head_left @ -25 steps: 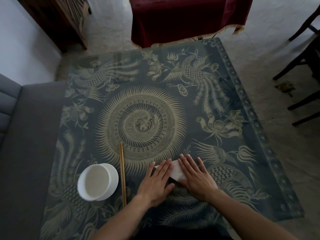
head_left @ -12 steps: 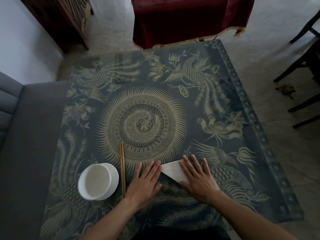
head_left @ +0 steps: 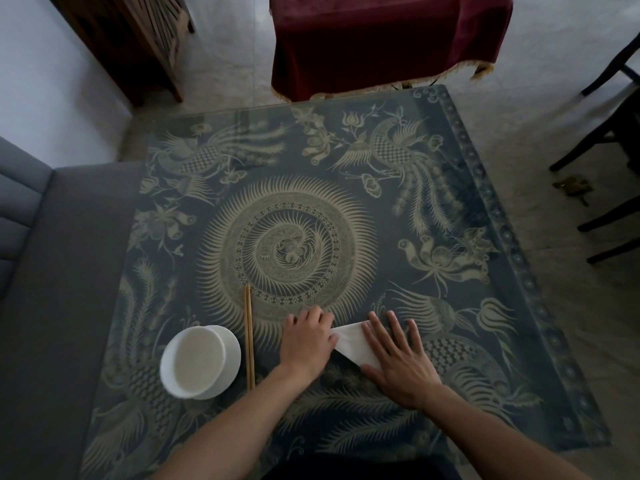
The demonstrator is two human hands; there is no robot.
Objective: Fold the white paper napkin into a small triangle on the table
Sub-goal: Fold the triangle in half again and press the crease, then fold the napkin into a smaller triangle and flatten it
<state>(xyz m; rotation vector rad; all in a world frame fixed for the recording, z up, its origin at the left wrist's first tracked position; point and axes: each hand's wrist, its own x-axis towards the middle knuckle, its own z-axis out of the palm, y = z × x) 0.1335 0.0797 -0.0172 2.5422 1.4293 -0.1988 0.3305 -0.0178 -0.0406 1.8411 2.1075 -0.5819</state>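
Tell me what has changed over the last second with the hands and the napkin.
The left hand slid left off the white napkin and curled its fingers; its thumb now touches the napkin's left tip. More of the folded triangle now shows. The right hand stayed flat on the napkin's right part. The white bowl and chopsticks did not move.

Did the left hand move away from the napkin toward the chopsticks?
Yes. The left hand slid left off the napkin, ending nearer the chopsticks, which stayed put.

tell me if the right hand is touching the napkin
Touching. The head view shows the right hand lying flat with straight fingers over the napkin, covering its right part.
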